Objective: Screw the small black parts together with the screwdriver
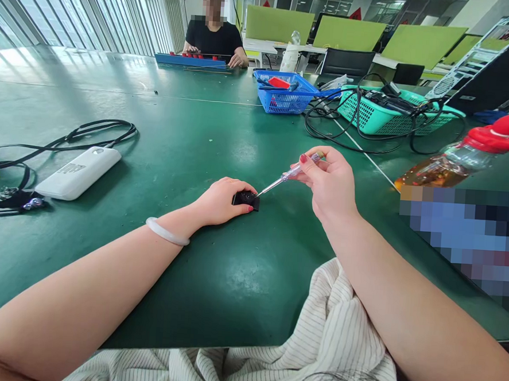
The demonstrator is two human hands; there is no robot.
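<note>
Near the middle of the table (240, 287), I count one black block (246, 198), clamped by the left hand's (221, 202) fingers; the right hand's (336, 181) fingers pinch one screwdriver (293, 172), tip at the block's right end. Farther off, I count one blue basket (281, 103) and one teal basket (364, 121).

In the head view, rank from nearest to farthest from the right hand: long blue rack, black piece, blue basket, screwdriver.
1. Screwdriver: in the right hand.
2. Black piece: leftward, in the left hand.
3. Blue basket: farther forward, slightly left.
4. Long blue rack: table's far side, left.
</note>
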